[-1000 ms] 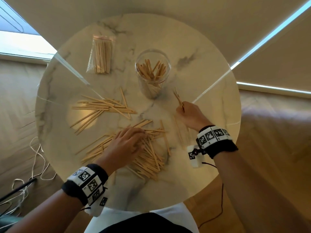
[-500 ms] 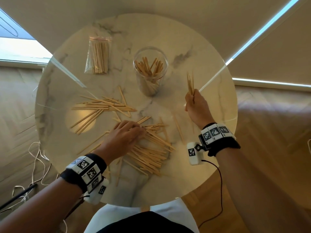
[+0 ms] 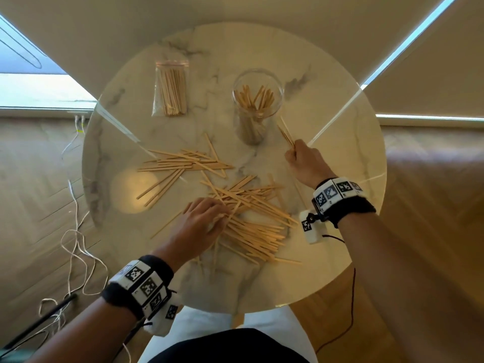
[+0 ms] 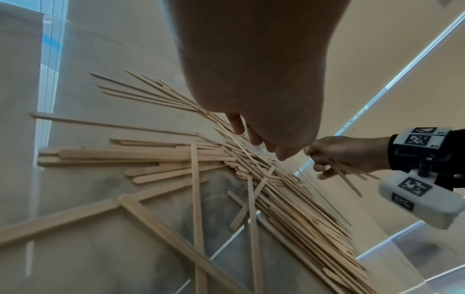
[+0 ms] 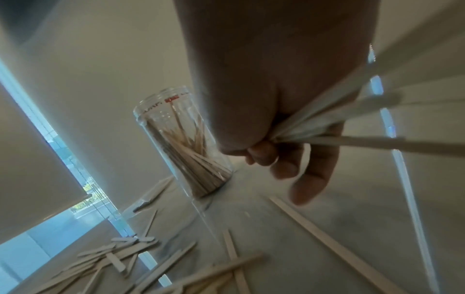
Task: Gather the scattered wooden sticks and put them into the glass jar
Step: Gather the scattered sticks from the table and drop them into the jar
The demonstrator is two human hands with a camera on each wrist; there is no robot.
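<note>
now right hand [image 3: 305, 162] grips sticks [image 3: 286, 132] beside jar [image 3: 255, 111].

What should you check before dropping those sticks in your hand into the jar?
1. Right hand has a firm hold on the held sticks: ok, fingers curl round them.
2. Glass jar stands upright with its mouth open: ok.
3. Room left in the jar: ok, it already holds sticks, but space remains.
4. Held sticks are over the jar's mouth: not ok, they are beside it, to its right in the head view.
5. Held sticks are bunched together: cannot tell, they look splayed and blurred in the right wrist view.
6. Left hand is away from the jar: ok, it rests on the scattered pile.
</note>
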